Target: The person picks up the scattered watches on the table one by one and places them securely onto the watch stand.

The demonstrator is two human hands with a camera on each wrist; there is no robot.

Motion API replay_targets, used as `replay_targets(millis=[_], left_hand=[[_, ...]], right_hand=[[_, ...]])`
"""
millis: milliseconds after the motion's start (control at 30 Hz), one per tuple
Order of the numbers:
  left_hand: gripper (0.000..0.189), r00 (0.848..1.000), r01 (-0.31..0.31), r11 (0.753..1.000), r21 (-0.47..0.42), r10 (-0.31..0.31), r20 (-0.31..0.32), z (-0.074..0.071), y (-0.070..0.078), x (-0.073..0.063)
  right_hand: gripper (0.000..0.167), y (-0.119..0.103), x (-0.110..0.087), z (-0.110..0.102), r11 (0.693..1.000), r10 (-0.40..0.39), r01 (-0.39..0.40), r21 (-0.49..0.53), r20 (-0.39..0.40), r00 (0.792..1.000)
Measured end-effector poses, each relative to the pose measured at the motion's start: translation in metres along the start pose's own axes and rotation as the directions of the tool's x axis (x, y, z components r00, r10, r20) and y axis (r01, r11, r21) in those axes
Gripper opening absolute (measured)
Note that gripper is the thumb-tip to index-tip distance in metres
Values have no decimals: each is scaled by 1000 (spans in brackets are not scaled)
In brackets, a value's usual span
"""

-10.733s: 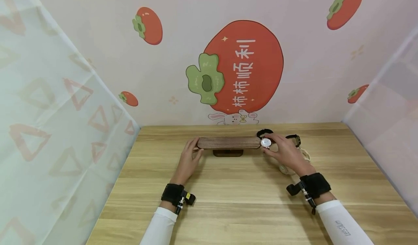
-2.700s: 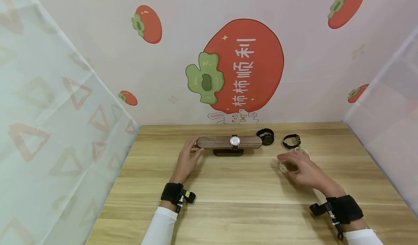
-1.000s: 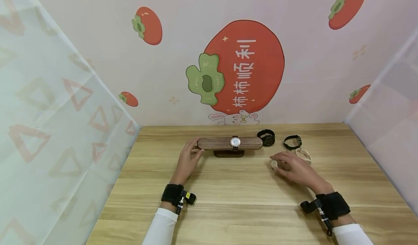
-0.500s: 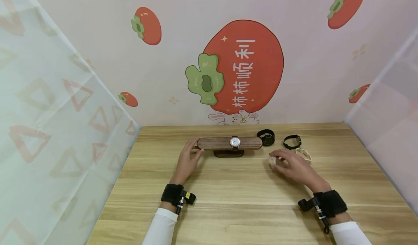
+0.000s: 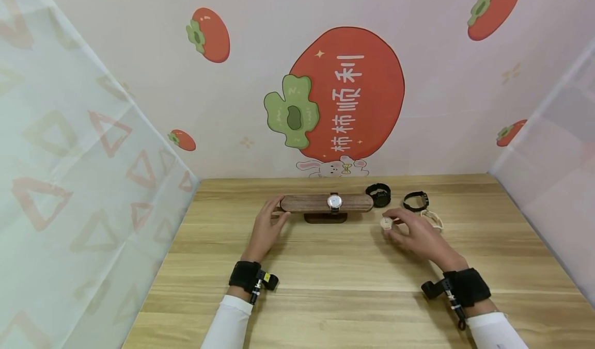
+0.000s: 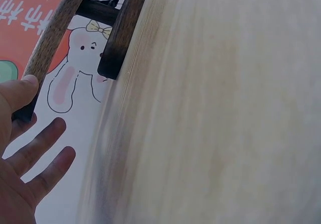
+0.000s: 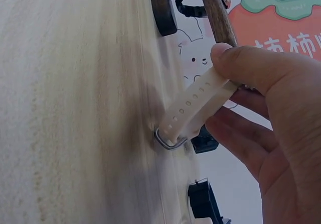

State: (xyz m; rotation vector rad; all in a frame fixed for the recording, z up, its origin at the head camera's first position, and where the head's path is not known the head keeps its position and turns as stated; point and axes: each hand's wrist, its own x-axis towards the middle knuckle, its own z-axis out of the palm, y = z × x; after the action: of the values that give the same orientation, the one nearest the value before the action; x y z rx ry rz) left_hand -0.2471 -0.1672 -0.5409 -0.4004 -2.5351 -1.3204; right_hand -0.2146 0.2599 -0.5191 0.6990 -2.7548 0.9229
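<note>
My left hand (image 5: 267,229) pinches the left end of a brown wooden watch stand (image 5: 304,203) between thumb and index finger; its other fingers are spread in the left wrist view. On the stand's bar, right of the middle, sits a round white-dial watch (image 5: 334,202) with a dark strap. My right hand (image 5: 416,235) pinches a cream watch (image 5: 386,223), held just right of and in front of the stand. Its pale perforated strap (image 7: 193,101) forms a loop with a metal buckle (image 7: 169,142) in the right wrist view. There the fingers hide its dial.
A black watch (image 5: 380,196) lies against the stand's right end. Farther right is a second black watch (image 5: 416,201), and in front of it a cream-strapped one (image 5: 433,219), partly hidden by my right hand. The wooden table (image 5: 325,287) meets a patterned backdrop (image 5: 241,101) behind.
The white-dial watch moved from the stand's right end onto the bar. My right hand then picked up the cream watch and carried it left and toward the stand. My left hand stayed put.
</note>
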Motion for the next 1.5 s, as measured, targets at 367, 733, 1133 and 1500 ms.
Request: replay_targets(millis=[367, 733, 1133, 1500], left_hand=[[57, 1000, -12, 1000, -4, 12, -14, 0, 0, 1], [58, 1000, 5, 1000, -9, -5, -1, -1, 1, 1], [58, 1000, 11, 1000, 4, -11, 7, 0, -1, 0], [57, 1000, 22, 1000, 4, -22, 2, 2, -5, 2]], right_hand=[[50, -3, 5, 1, 999, -49, 48, -22, -64, 997], [43, -2, 11, 8, 990, -125, 114, -81, -146, 981], [46, -2, 19, 7, 991, -117, 102, -90, -181, 977], [51, -4, 29, 13, 991, -130, 118, -67, -229, 965]])
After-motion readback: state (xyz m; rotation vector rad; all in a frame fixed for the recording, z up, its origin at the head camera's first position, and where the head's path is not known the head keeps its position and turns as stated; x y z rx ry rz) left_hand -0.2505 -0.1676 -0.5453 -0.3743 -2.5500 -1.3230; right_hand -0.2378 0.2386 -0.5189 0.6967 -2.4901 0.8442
